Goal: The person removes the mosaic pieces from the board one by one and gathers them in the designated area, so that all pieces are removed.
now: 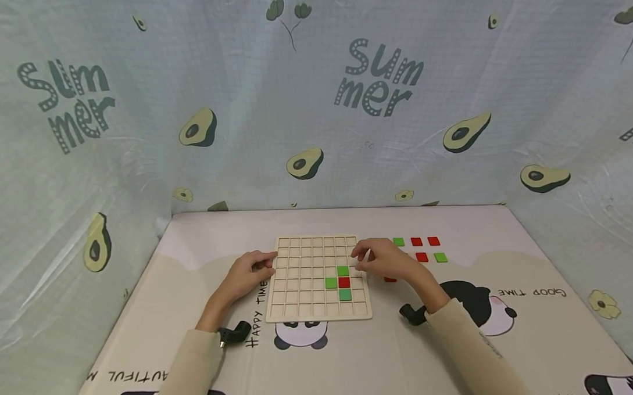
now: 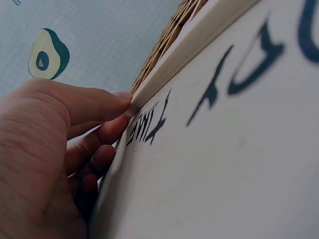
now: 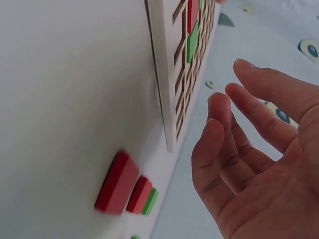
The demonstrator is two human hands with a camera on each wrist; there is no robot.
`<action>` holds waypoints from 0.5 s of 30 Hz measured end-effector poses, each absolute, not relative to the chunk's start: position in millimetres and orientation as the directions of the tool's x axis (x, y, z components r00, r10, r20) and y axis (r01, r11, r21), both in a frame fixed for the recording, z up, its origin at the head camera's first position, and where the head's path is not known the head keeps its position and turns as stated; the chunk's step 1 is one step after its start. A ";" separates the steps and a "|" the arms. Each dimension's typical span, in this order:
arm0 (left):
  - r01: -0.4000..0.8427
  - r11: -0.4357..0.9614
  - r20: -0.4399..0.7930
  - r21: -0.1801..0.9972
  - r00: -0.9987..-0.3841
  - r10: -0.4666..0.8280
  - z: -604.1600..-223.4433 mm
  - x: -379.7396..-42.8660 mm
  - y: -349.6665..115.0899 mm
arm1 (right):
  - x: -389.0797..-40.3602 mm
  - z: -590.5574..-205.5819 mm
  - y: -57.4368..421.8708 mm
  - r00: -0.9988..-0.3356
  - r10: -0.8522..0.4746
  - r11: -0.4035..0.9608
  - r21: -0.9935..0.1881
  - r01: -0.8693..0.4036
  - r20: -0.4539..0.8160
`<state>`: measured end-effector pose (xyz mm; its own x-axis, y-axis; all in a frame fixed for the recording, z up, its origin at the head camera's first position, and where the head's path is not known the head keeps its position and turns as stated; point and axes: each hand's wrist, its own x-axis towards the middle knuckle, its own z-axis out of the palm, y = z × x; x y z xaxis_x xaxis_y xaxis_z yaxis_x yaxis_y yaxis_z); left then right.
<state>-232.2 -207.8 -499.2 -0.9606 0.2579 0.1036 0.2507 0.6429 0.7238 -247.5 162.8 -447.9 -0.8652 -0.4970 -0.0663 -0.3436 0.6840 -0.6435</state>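
Observation:
A pale wooden grid board (image 1: pixel 298 279) lies on the table. Inside its squares sit a red tile (image 1: pixel 344 282), a green tile (image 1: pixel 342 271) above it, another green tile (image 1: pixel 332 283) to its left and a darker green tile (image 1: pixel 345 295) below. My left hand (image 1: pixel 248 275) touches the board's left edge, thumb and finger apart in the head view; up close, its fingertips (image 2: pixel 119 103) meet the rim. Over the board's right edge hovers my right hand (image 1: pixel 386 259), fingers loosely bent. The right wrist view shows nothing between its fingers and thumb.
Loose red tiles (image 1: pixel 421 257) and green tiles (image 1: pixel 441 257) lie to the right of the board, partly behind my right hand. One red tile (image 1: pixel 390 280) shows just under that hand. A patterned curtain (image 1: pixel 313 116) stands behind and beside the table.

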 end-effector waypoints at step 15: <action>0.249 0.643 0.101 0.724 -0.961 0.258 -499.4 -233.0 -208.4 | -261.0 -460.0 135.4 -0.850 -0.516 0.703 -0.620 -0.348 -0.109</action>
<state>-233.0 -208.4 -499.4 -0.9608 0.2584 0.1006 0.2488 0.6430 0.7244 -261.0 135.4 -460.0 -0.8496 -0.5161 -0.1087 -0.3477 0.7030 -0.6204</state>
